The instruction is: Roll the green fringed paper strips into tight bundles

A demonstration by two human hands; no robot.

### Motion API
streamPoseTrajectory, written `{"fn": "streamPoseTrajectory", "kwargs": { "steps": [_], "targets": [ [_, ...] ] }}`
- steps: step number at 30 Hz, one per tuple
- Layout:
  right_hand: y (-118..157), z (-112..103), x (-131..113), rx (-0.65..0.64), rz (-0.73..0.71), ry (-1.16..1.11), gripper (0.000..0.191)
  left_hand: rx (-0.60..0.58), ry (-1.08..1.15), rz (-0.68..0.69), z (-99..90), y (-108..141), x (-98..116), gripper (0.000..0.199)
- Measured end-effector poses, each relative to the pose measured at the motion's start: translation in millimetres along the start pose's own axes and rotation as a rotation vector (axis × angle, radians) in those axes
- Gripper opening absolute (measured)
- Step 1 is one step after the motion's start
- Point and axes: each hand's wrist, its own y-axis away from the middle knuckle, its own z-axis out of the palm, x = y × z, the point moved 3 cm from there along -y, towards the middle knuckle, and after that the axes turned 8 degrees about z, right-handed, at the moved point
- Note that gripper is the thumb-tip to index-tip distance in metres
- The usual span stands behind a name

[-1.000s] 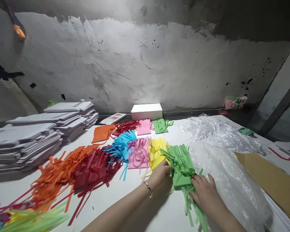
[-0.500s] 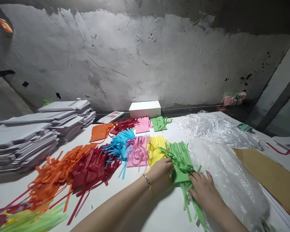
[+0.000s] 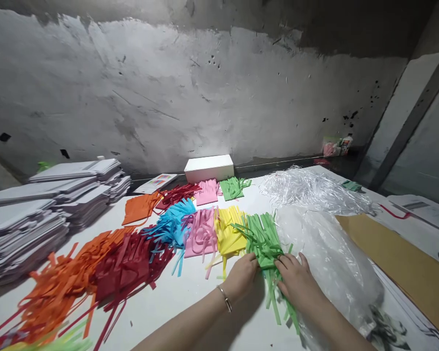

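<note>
A bundle of green fringed paper lies on the white table, its strips fanned toward the wall and more strips hanging toward me. My left hand, with a bracelet at the wrist, closes its fingers on the bundle's near left edge. On the near right edge, my right hand has its fingers curled over the green strips. Yellow, pink, blue, dark red and orange fringed bundles run leftward in a row.
Paper stacks fill the left side. Near the wall are a white box and smaller orange, red, pink and green bundles. To the right lie silvery shreds, a clear plastic bag and brown cardboard.
The view has turned slightly right. My left hand has shifted from the green bundle's left side down to its near edge. The yellow bundle's near strips are now uncovered.
</note>
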Motion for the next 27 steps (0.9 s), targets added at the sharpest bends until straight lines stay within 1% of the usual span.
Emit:
{"fn": "streamPoseTrajectory", "kwargs": {
  "steps": [3, 5, 7, 8, 9, 10, 11, 12, 13, 14, 15, 16, 17, 18, 19, 20, 21, 22, 23, 25, 27],
  "targets": [
    [13.0, -12.3, -3.7, 0.008, -0.062, -0.014, 0.044, 0.054, 0.015, -0.028, -2.6, -3.5, -4.9, 0.027],
    [31.2, -28.2, -5.8, 0.090, -0.153, -0.040, 0.045, 0.075, 0.033, -0.027, -6.0, -4.1, -9.2, 0.022],
    [58.3, -47.2, -3.2, 0.262, -0.248, -0.084, 0.042, 0.094, 0.048, -0.009, -12.5, -2.4, -11.9, 0.019],
    [74.5, -55.3, 1.0, 0.360, -0.271, -0.104, 0.039, 0.110, 0.052, 0.005, -17.2, -1.0, -11.7, 0.020],
    [91.9, -61.2, 7.4, 0.453, -0.263, -0.114, 0.035, 0.132, 0.052, 0.019, -22.8, 0.1, -9.5, 0.022],
    [109.8, -64.2, 15.6, 0.534, -0.221, -0.112, 0.031, 0.167, 0.053, 0.042, -29.1, 0.5, -4.5, 0.026],
    [127.9, -64.4, 24.8, 0.611, -0.160, -0.099, 0.028, 0.213, 0.057, 0.078, -35.4, -0.3, 4.3, 0.029],
    [145.5, -62.0, 33.9, 0.674, -0.093, -0.083, 0.024, 0.264, 0.069, 0.135, -40.9, -2.6, 17.6, 0.031],
    [161.8, -57.1, 42.7, 0.715, -0.021, -0.068, 0.021, 0.305, 0.091, 0.215, -44.8, -6.5, 35.9, 0.031],
    [176.2, -50.7, 50.5, 0.742, 0.052, -0.057, 0.019, 0.319, 0.118, 0.305, -45.8, -12.2, 58.8, 0.029],
    [188.1, -43.4, 56.8, 0.754, 0.119, -0.046, 0.018, 0.293, 0.143, 0.394, -43.3, -19.6, 85.5, 0.026],
    [197.3, -35.9, 61.6, 0.752, 0.177, -0.035, 0.020, 0.218, 0.150, 0.471, -36.8, -28.7, 114.8, 0.024],
    [203.9, -29.0, 64.7, 0.748, 0.226, -0.019, 0.024, 0.113, 0.134, 0.521, -26.7, -39.1, 144.5, 0.022],
    [208.2, -23.3, 66.3, 0.749, 0.264, 0.005, 0.028, -0.022, 0.084, 0.548, -13.1, -50.1, 173.2, 0.021],
    [210.5, -18.9, 66.7, 0.753, 0.289, 0.031, 0.031, -0.153, -0.002, 0.561, 2.5, -61.2, 199.0, 0.025],
    [211.3, -15.7, 66.4, 0.754, 0.308, 0.051, 0.032, -0.213, -0.047, 0.573, 17.3, -72.3, 221.2, 0.028],
    [211.2, -13.3, 66.0, 0.751, 0.324, 0.062, 0.031, -0.255, -0.083, 0.576, 32.1, -83.1, 239.0, 0.032],
    [210.9, -11.7, 65.8, 0.744, 0.338, 0.066, 0.030, -0.294, -0.119, 0.568, 46.7, -93.1, 251.7, 0.033],
    [210.8, -10.3, 65.9, 0.737, 0.344, 0.064, 0.029, -0.323, -0.151, 0.549, 60.0, -102.1, 259.7, 0.028],
    [212.3, -7.0, 68.1, 0.727, 0.325, 0.052, 0.029, -0.374, -0.205, 0.511, 80.7, -115.1, 265.0, 0.016],
    [215.7, -1.3, 73.4, 0.740, 0.270, 0.041, 0.030, -0.393, -0.230, 0.484, 91.0, -120.1, 263.6, 0.013]
  ]
}}
